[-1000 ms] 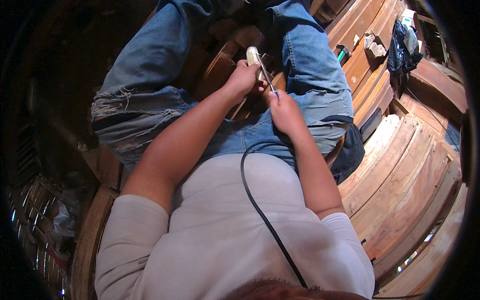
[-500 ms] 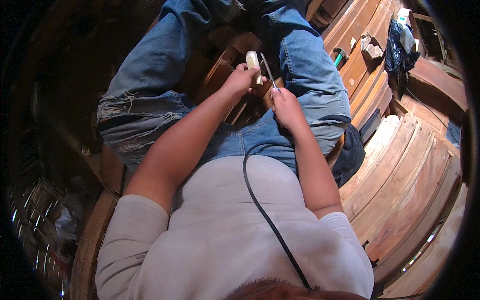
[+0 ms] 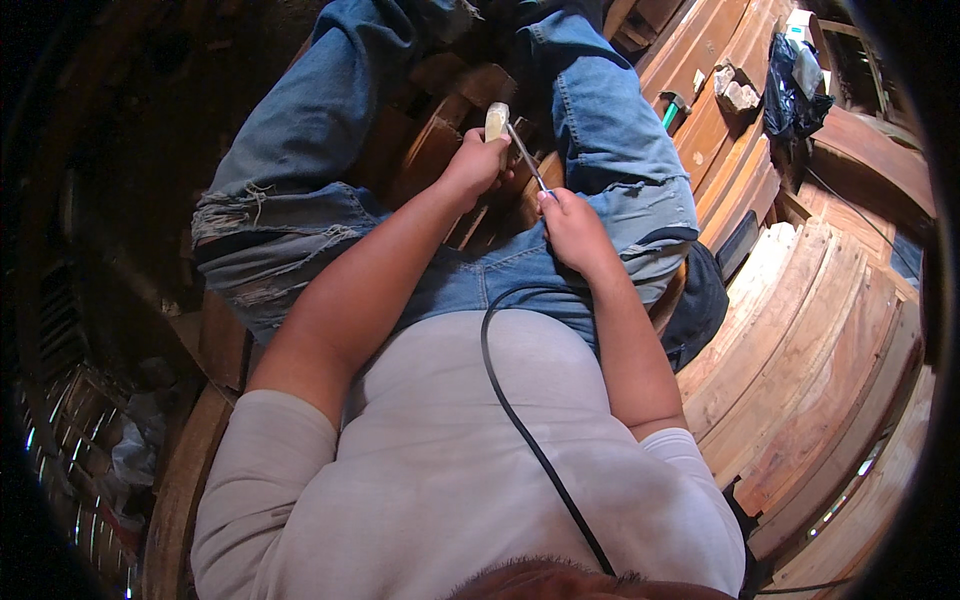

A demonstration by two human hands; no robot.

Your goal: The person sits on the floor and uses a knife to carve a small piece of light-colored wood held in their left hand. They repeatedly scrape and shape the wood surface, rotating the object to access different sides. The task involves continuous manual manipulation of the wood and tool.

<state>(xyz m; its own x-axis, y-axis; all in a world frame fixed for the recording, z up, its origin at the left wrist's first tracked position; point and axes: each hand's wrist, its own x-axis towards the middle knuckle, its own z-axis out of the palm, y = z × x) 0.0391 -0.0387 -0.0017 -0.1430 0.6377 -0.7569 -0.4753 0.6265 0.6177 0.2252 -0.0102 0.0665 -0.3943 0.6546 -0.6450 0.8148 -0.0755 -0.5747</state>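
Note:
Between my knees, my left hand (image 3: 476,162) is closed round a pale, whitish piece (image 3: 496,120) with a rounded upper end; it looks like carved wood. My right hand (image 3: 574,228) grips a slim, straight metal tool (image 3: 528,160), a knife or a file; its exact kind is too small to make out. The tool slants up and left from my fist, and its tip lies at the right side of the pale piece. Whether the two touch, I cannot tell. My left fingertips are partly hidden behind the piece.
Wooden planks (image 3: 800,350) run along the right. Farther up that side are a green-handled tool (image 3: 674,113), a small open box of pale lumps (image 3: 737,90) and a black plastic bag (image 3: 793,95). A black cable (image 3: 530,440) crosses my shirt. Wooden pieces (image 3: 430,150) lie below my hands.
The pale piece has turned in my left hand and shows a narrower side. The metal tool has tilted further left, its tip now nearer the piece. My right hand has shifted slightly down.

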